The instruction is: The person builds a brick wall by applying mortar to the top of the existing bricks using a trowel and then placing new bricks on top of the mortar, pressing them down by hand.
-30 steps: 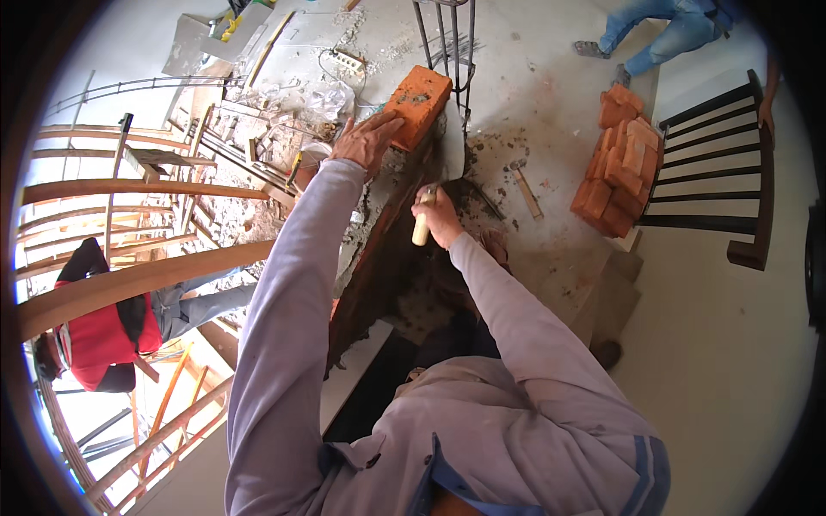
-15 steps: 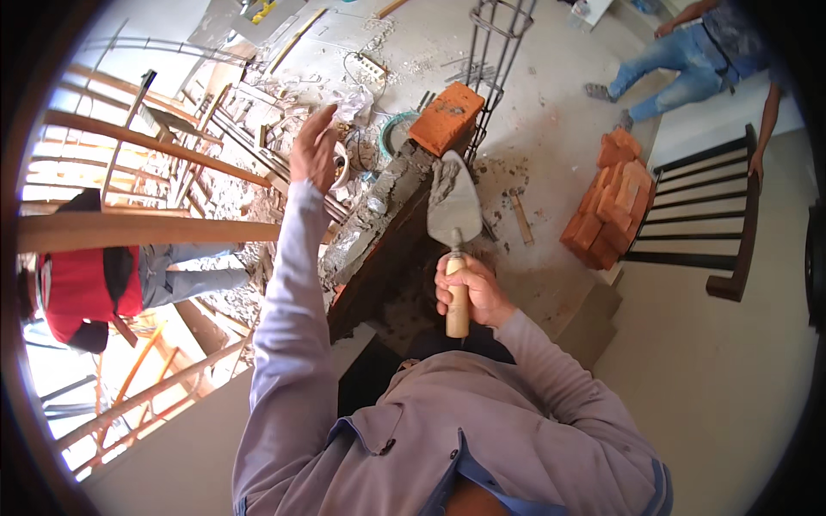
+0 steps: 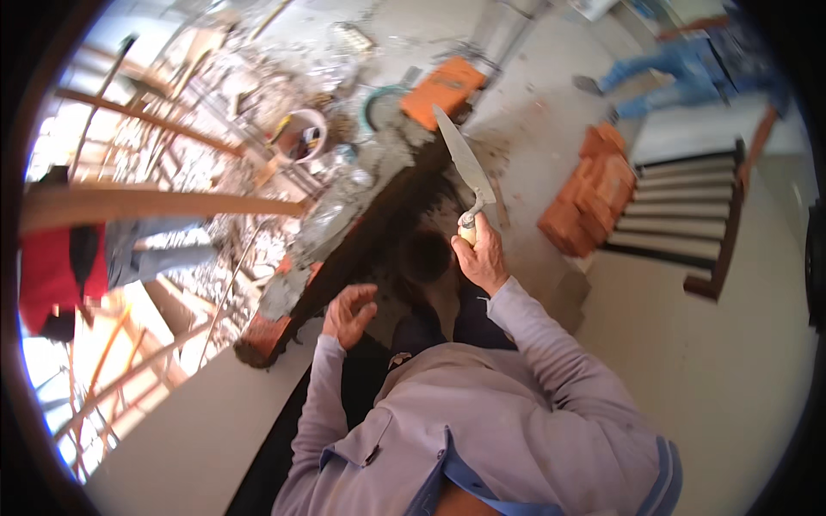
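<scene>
My right hand (image 3: 482, 255) is wrapped round the wooden handle of a trowel (image 3: 465, 159). Its pointed blade, tilted partly on edge, reaches up beside an orange brick (image 3: 443, 86) at the far end of the low wall. Grey mortar (image 3: 331, 215) covers the top of this wall, which runs diagonally from lower left to upper right. My left hand (image 3: 351, 315) is empty, its fingers loosely bent and apart, hovering on my side of the wall near its lower left end.
Stacked orange bricks (image 3: 589, 193) lie right, by a dark railing (image 3: 680, 206) where a person in jeans (image 3: 662, 82) rests a hand. Beyond the wall are a bucket (image 3: 301, 138), rubble and a wooden beam (image 3: 163, 206). A person in red (image 3: 60, 267) is at left.
My left hand has come back from over the wall toward my body. The trowel has turned from flat to nearly edge-on; the mortar seen on its blade no longer shows.
</scene>
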`<state>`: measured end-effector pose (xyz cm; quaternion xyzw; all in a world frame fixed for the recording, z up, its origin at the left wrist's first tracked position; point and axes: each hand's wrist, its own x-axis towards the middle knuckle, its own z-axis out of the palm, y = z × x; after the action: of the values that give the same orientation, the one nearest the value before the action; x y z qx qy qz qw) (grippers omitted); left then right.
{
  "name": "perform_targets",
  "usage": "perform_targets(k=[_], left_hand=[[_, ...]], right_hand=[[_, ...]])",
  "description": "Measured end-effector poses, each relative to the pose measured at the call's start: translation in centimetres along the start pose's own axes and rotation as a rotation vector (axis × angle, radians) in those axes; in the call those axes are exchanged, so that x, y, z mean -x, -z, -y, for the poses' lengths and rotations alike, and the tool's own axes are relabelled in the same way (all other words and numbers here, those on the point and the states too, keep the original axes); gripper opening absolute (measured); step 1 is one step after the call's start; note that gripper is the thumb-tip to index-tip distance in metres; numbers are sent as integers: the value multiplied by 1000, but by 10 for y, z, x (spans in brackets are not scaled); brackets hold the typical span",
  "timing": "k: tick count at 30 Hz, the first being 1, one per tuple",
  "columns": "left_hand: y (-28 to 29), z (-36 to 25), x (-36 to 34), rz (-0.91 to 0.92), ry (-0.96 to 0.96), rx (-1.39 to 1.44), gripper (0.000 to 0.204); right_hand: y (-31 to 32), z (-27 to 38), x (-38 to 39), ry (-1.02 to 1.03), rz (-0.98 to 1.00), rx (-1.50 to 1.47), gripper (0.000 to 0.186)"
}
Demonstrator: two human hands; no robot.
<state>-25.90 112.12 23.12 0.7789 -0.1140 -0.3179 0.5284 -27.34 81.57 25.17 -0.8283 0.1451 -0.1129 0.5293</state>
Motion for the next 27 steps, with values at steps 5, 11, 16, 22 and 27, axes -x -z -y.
perform_targets(k=[5,11,16,22,27], left_hand=[[-70,86,41,241,186,-231,38],[-164,163,96,668,598,-391,64],[-232,159,100,677,650,-265,77],[-377,57,39,593,962,-562,86],[-416,77,51,367,1035,-472,79]], right_hand=[[76,-117,56,-361,29,295,29],[206,-306,147,-738,-280,306,27],[314,-443,123,-824,-250,345,29],[277,-611,44,-810,-285,515,42],[195,-743,28,-476,-424,650,47]])
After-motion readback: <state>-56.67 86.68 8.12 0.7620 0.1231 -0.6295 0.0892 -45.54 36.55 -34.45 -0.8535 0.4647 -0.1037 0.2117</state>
